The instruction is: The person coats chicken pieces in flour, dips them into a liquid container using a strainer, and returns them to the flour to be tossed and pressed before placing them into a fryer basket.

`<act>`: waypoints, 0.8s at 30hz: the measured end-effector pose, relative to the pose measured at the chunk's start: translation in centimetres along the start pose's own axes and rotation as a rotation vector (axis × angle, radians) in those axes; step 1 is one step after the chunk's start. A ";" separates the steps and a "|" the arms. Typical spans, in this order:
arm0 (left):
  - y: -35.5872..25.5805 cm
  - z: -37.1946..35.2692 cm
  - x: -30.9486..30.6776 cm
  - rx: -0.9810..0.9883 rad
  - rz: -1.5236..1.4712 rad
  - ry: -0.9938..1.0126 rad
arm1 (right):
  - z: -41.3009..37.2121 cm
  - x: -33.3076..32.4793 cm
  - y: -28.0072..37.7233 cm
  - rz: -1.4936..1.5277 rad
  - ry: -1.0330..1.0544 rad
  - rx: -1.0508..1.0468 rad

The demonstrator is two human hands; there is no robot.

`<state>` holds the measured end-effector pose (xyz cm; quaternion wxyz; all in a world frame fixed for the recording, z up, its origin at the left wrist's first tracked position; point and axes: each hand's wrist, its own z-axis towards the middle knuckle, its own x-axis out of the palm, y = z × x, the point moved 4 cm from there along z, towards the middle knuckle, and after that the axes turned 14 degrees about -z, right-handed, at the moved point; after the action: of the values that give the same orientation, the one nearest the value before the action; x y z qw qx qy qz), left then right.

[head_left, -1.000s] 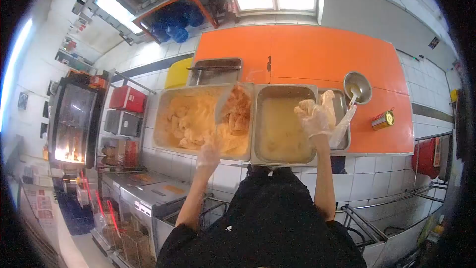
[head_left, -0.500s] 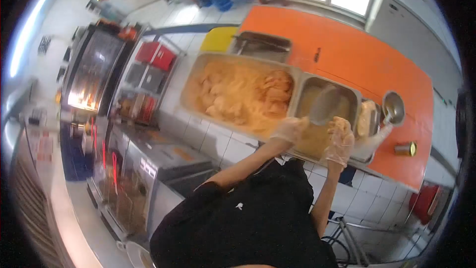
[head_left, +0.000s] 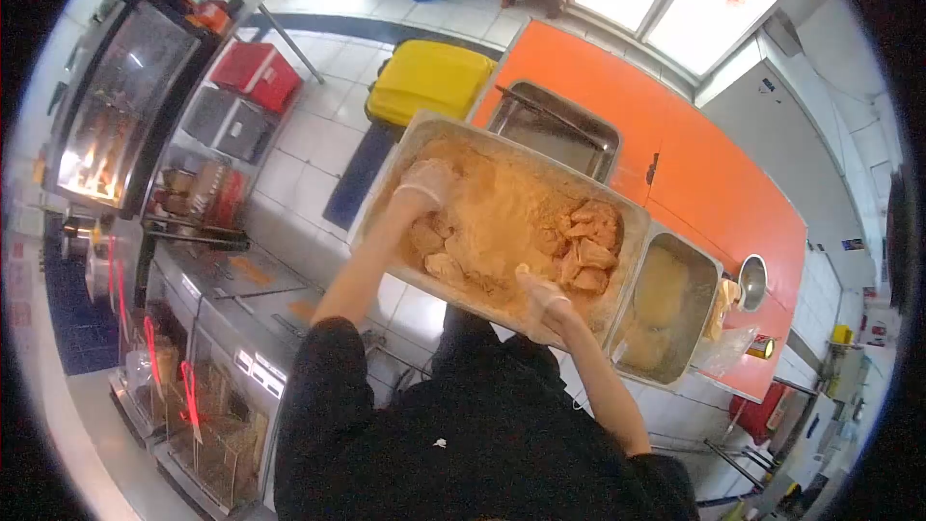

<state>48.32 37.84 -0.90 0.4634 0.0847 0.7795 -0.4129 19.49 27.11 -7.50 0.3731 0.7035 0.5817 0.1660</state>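
Note:
A long metal pan (head_left: 632, 275) holds yellowish flour (head_left: 497, 217). Raw, reddish chicken pieces (head_left: 590, 241) are heaped at its right end, and flour-covered pieces (head_left: 439, 256) lie at the left. My left hand (head_left: 424, 181), in a clear plastic glove, reaches down into the flour at the left end, its fingers mostly hidden. Near the pan's front wall, my right hand (head_left: 542, 299), also gloved, has its coated fingers stretched toward the flour, with no held thing visible. Right of the pan stands a deeper metal tub (head_left: 709, 275) of cloudy liquid (head_left: 661, 294).
On the orange counter (head_left: 719, 174) are an empty-looking metal tray (head_left: 559, 145), a metal bowl (head_left: 752, 282), a can (head_left: 762, 346) and a plastic bag (head_left: 725, 352). A yellow bin (head_left: 429, 82) stands behind the pan. Fryers with baskets (head_left: 217, 449) are at left.
Both hands have moved left from beside the liquid tub to the flour pan. The view has swung, bringing the pan closer to the middle.

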 end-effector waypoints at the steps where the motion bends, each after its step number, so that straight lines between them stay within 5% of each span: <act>1: 1.2 0.5 -0.2 -0.061 -0.003 0.155 | 2.6 1.4 -2.1 0.165 0.020 0.231; 2: 6.4 3.2 4.2 0.066 0.123 0.216 | 4.4 2.2 -2.5 0.166 0.014 0.255; 4: 6.4 2.6 4.8 0.143 0.133 0.257 | 7.8 5.8 -3.8 0.330 0.182 0.302; 6: 8.4 1.2 8.1 0.230 0.136 0.303 | 15.7 12.0 -10.6 0.129 -0.348 0.131; 8: 16.4 0.8 15.2 -0.011 -0.643 0.457 | 15.7 13.7 -4.6 0.304 -0.277 0.240; 9: 16.5 0.7 16.0 -0.010 -0.623 0.487 | 15.7 13.5 -1.7 0.414 -0.164 0.299; 11: 14.8 1.2 15.0 0.104 -0.537 0.201 | 15.9 12.5 1.5 0.532 0.003 0.340; 12: 13.5 1.7 13.9 0.128 -0.518 0.238 | 18.3 12.7 -1.2 0.529 -0.167 0.216; 14: 6.7 1.3 6.1 -0.134 -0.235 0.188 | 23.6 13.5 -7.8 0.463 -0.502 -0.042; 17: 1.0 -0.5 -1.7 -0.097 0.246 0.278 | 9.3 5.1 3.9 -0.578 -0.112 0.138; 21: 3.8 -2.7 1.7 0.282 0.405 0.268 | 9.8 7.1 3.5 -0.416 -0.062 0.328; 23: 4.1 -2.4 4.6 -0.170 0.039 0.029 | 14.6 12.1 1.4 -0.392 -0.247 0.257; 24: 3.1 -2.3 4.3 -0.168 0.012 -0.054 | 15.0 12.5 2.2 -0.386 -0.251 0.256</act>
<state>46.06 40.41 -5.52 0.4921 0.0389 0.7982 -0.3453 34.32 33.78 -18.41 0.3752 0.6361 0.6705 -0.0715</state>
